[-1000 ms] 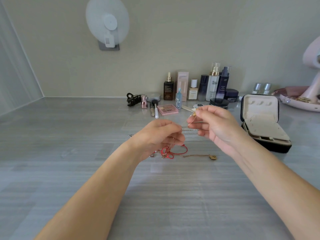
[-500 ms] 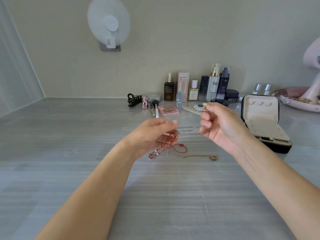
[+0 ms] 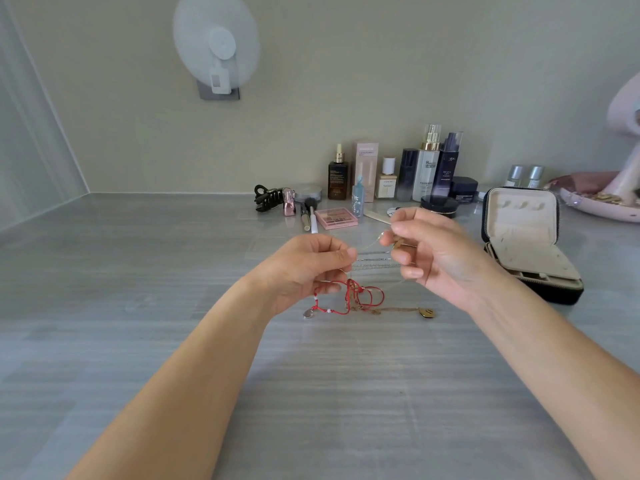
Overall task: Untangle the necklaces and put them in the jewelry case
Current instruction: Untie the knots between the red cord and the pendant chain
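Observation:
A tangle of necklaces sits at the table's centre. My left hand (image 3: 308, 268) pinches the tangle from above; a red cord necklace (image 3: 349, 296) with white beads hangs below its fingers, partly resting on the table. My right hand (image 3: 429, 251) pinches a thin silver chain (image 3: 372, 259) that stretches leftward to the left hand's fingertips. A gold chain with a leaf-shaped pendant (image 3: 426, 312) lies on the table under the right hand. The black jewelry case (image 3: 526, 244) stands open at the right, its cream lining showing.
Cosmetic bottles (image 3: 426, 168), a pink palette (image 3: 335, 217), brushes and a black hair clip (image 3: 265, 198) line the back of the grey table (image 3: 138, 271). A pink tray (image 3: 602, 207) sits at far right. A round white device (image 3: 216, 50) hangs on the wall.
The hands drew apart and then came closer again, the silver chain staying stretched between them. The red cord was lifted off the table and now hangs lower, spread wider.

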